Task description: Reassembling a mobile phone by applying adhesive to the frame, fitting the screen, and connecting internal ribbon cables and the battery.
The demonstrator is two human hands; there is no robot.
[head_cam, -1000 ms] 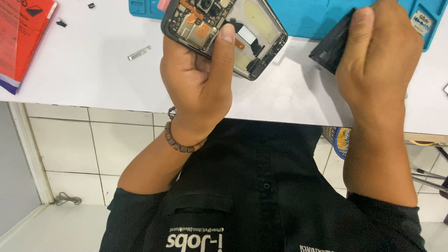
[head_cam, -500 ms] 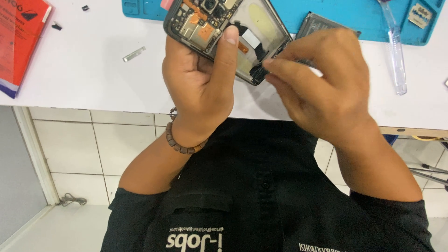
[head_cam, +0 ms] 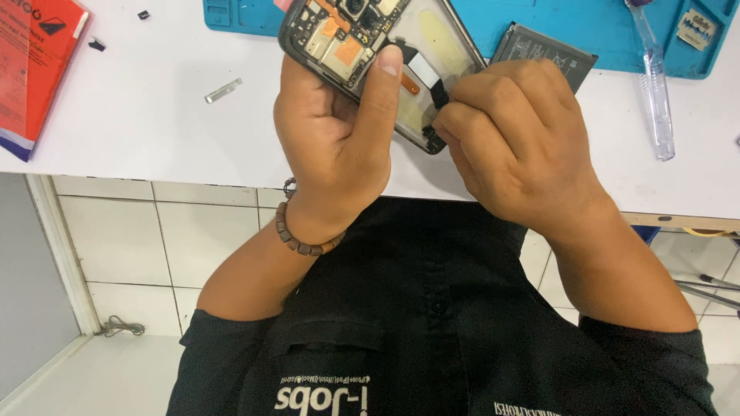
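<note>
My left hand grips an opened phone from below, with the thumb lying across its exposed circuit board and orange flex parts. The phone's back is off and its battery bay shows bare. My right hand is at the phone's lower right edge, fingertips pinched on a small black tab inside the frame. A dark grey battery lies flat just behind my right hand, half on the blue work mat.
A white table runs across the top, its front edge just past my wrists. On it lie a red packet at far left, a small metal strip, black bits, and a clear plastic tool at right.
My right hand held the battery out to the right, set it down on the mat, then came left to the phone and pinched the black tab. The left hand stayed put.
</note>
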